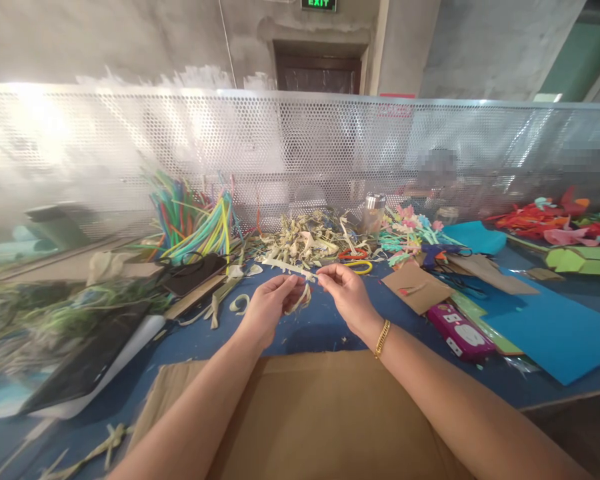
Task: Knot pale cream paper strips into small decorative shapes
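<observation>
Over the far edge of a brown cardboard sheet, my left hand and my right hand face each other, a small gap apart. Between their fingertips is a pale, dried-husk-like strip, knotted or bunched near the middle. Loose ends hang beneath it beside my left fingers. Both hands are closed in a pinch, the right on the strip's right end. Just behind them spreads a heap of similar dry strips. A curled strip lies left of my left hand.
Yellow scissor-like handles lie behind my right hand, near a clear bottle. Colourful pipe-cleaner-like stems stand back left. Rightward are a purple box-like item, a kraft card and blue sheets. A perforated metal screen bounds the table.
</observation>
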The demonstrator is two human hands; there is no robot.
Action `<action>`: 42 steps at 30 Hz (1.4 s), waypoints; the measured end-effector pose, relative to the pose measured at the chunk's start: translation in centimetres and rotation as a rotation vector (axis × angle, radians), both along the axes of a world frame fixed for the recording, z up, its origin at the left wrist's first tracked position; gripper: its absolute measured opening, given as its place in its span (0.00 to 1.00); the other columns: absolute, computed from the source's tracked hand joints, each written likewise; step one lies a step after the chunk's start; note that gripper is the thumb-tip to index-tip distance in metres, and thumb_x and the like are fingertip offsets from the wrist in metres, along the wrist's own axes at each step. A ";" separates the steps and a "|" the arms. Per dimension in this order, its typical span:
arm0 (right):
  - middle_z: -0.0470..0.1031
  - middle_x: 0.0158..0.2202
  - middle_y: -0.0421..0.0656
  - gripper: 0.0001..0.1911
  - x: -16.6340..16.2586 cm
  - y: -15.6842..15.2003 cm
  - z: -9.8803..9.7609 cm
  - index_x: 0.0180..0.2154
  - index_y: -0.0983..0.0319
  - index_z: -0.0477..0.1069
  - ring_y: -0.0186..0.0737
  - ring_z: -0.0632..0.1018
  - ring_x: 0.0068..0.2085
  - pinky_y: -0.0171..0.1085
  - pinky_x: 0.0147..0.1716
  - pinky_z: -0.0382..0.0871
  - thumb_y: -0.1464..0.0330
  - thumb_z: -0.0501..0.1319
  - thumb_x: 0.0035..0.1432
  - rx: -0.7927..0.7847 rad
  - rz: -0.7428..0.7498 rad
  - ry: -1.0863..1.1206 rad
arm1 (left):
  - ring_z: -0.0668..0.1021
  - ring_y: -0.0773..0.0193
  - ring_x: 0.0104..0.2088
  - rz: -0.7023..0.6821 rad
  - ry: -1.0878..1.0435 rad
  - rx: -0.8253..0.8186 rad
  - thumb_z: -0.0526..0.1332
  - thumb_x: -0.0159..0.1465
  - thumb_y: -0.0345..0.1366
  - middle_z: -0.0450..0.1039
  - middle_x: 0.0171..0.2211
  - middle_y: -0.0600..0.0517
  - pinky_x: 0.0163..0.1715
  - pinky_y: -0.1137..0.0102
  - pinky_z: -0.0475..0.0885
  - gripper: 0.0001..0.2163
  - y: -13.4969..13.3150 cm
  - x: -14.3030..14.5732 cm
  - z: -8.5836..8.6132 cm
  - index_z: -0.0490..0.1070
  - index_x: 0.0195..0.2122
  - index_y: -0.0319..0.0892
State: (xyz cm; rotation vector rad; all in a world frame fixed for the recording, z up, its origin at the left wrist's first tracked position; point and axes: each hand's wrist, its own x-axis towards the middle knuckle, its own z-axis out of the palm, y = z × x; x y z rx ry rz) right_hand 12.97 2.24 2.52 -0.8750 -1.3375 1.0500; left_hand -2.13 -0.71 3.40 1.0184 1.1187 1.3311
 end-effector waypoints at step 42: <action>0.80 0.35 0.43 0.10 0.9 0.4 -0.4 0.36 0.60 0.77 0.39 0.77 0.35 0.38 0.38 0.70 0.63 0.62 0.55 0.243 -0.076 -0.280 | 0.73 0.64 0.32 0.165 0.414 0.265 0.67 0.53 0.44 0.76 0.30 0.50 0.33 0.71 0.64 0.14 0.7 -1.0 -0.6 0.77 0.37 0.41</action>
